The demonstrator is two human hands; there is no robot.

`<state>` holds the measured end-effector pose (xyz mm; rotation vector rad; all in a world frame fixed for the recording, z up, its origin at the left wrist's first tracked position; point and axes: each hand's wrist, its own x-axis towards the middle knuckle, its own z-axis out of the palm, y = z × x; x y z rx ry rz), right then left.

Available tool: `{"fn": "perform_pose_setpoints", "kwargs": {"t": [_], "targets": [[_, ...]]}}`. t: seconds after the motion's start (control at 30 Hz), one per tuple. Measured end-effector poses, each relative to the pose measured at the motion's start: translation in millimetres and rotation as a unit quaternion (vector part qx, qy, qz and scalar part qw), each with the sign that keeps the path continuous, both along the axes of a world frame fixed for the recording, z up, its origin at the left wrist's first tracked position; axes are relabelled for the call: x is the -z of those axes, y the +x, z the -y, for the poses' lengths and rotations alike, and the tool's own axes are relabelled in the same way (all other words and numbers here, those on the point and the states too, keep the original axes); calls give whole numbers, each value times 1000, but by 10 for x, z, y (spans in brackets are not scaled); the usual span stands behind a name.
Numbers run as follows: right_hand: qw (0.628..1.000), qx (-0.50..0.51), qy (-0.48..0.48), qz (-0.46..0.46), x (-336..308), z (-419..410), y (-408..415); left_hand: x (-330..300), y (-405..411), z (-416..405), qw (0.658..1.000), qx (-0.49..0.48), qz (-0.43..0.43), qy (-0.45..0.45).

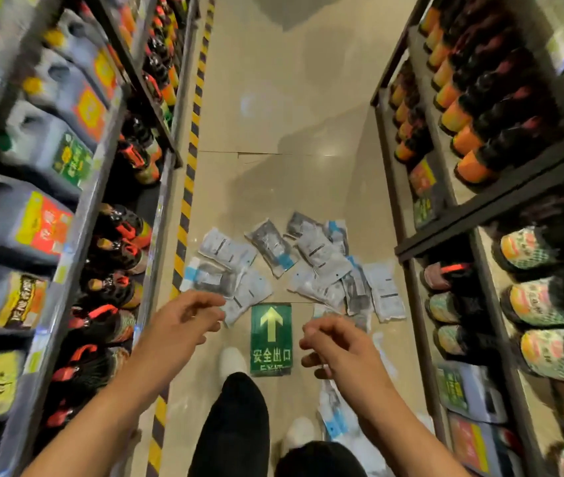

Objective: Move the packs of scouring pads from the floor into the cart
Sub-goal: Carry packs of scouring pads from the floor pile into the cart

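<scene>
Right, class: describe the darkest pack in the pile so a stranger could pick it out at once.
Start at the green exit sign on the floor and follow its arrow up. The scouring pad pack lies just beyond, tilted. It shows a dark grey face with a blue corner, while most neighbours lie white side up.

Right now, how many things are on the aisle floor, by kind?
packs: at least 12 (they overlap, and some lie partly hidden by the feet)
exit sign: 1
shoes: 2
Total: at least 15
</scene>
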<state>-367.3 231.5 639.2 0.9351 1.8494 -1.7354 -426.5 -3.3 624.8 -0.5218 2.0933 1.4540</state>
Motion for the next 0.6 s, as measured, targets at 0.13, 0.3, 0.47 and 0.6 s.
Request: {"fn": "perform_pose_setpoints", "kwargs": {"t": [0.13,0.3,0.47,0.6], "targets": [[999,-19,20,23,977,79,-701,926,-702,-7,1000,11,21,-11],[995,-87,16,46,2721,262,-1405,2667,-1357,-69,999,-6,43,-23],[989,-71,-21,126,4590,537,-1673,4457,-1642,86,995,40,25,-82],[970,7,-70,233,5757,751,-1762,5649,-1829,265,960,191,27,-203]]}}
